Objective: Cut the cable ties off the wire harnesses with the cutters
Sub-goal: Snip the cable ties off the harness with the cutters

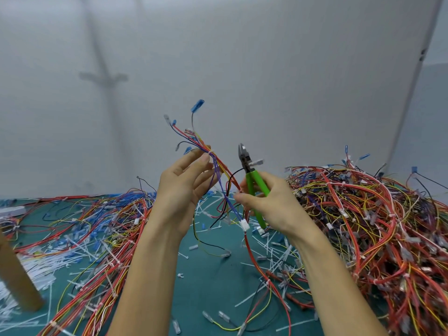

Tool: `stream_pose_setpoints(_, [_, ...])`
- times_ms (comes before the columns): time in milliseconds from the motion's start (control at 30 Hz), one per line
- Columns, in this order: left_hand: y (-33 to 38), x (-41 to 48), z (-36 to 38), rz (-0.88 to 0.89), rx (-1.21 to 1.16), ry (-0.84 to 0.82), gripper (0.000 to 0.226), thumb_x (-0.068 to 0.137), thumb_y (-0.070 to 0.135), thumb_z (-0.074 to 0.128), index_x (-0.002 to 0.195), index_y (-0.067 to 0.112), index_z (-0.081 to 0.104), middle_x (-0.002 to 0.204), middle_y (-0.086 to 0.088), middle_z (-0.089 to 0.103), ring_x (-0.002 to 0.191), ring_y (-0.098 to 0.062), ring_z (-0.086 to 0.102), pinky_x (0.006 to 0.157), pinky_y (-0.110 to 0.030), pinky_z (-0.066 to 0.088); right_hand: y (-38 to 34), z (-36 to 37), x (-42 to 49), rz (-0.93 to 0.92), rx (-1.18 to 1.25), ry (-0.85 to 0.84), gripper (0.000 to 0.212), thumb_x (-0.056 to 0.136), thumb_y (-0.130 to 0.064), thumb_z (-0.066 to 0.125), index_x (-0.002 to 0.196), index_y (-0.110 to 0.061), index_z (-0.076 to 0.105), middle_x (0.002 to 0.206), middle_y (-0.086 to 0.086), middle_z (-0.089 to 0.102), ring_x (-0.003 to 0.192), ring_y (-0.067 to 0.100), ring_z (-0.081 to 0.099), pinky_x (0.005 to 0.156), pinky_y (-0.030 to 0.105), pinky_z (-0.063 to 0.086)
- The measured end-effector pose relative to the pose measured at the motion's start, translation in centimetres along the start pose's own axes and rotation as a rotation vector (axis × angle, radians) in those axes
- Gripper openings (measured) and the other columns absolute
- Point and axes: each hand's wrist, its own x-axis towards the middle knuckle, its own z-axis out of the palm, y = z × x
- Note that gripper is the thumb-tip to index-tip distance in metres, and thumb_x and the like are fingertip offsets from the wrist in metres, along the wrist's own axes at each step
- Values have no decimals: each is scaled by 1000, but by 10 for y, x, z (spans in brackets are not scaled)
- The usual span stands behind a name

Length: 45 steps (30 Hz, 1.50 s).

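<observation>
My left hand holds a wire harness up in the air, pinching its red, blue and yellow wires near a pale cable tie at the thumb tip. The wire ends with blue and clear terminals fan out above it. My right hand grips the green-handled cutters, dark jaws pointing up and slightly parted, just right of the bundle. Its fingertips also pinch the harness wires lower down. A white connector hangs below the hands.
A big heap of tied harnesses fills the right side of the green table. Looser harnesses lie on the left. Cut white ties litter the middle and left. A wooden post stands at the far left. A grey wall stands behind.
</observation>
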Motion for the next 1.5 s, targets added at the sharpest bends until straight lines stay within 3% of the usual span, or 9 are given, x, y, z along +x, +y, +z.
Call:
stream_pose_setpoints(133, [4,-1,-5,-38,56,-94,22,96,10,56,116,13,65,90,-3,75,86,-21,74,71,-20,56,0,4,1,-52,45,76,16,83,-15,77,88,-14,62,76,-4,63,67,10,56,68,35,52])
stream_pose_setpoints(267, [4,-3,-7,-19,423,-74,21,101,20,49,112,25,66,83,4,75,75,-13,72,65,-21,54,-1,2,2,-86,120,176,17,81,-14,79,82,-15,62,72,-2,62,60,7,53,58,23,46])
stream_pose_setpoints(367, [3,-2,-7,7,532,-23,23,101,17,46,103,29,64,77,7,75,71,-5,69,59,-17,48,0,1,1,-97,131,207,17,83,-15,78,83,-13,61,72,6,61,63,14,53,58,40,51])
stream_pose_setpoints(600, [7,-2,-7,-34,383,-118,45,69,14,53,111,22,65,75,5,69,77,-6,65,66,-25,53,-2,1,2,-118,76,218,16,84,-18,76,83,-19,60,75,10,61,66,20,54,65,49,54])
stream_pose_setpoints(800, [2,-11,6,17,485,-163,83,75,11,81,145,9,38,78,4,69,77,-6,64,81,-25,53,-2,9,3,-163,-121,286,20,85,-29,76,86,-22,57,67,-8,55,59,6,47,57,26,44])
stream_pose_setpoints(933, [-5,-11,13,89,528,-43,76,76,15,81,141,5,44,72,5,72,75,-2,65,97,-36,51,-5,13,1,-181,-184,327,21,86,-32,76,86,-25,56,63,-12,52,52,0,47,48,12,36])
stream_pose_setpoints(1133, [-8,-6,7,30,441,51,56,74,6,81,123,16,56,71,6,72,72,-6,67,64,-17,55,-5,16,-1,-176,-170,273,10,95,-35,62,90,-27,58,69,-8,60,55,3,49,49,14,33])
stream_pose_setpoints(1367, [-7,-6,6,-21,421,49,67,78,4,78,138,2,48,90,-7,75,87,-19,74,72,-21,58,-3,15,0,-154,-176,266,5,96,-31,60,92,-31,57,77,-10,61,68,10,59,57,25,43])
stream_pose_setpoints(1500, [-8,-6,5,-53,421,23,65,81,3,75,139,3,46,84,-4,77,84,-19,75,78,-27,60,-2,16,0,-155,-160,270,7,97,-32,59,91,-30,57,79,-8,64,75,15,65,62,29,48])
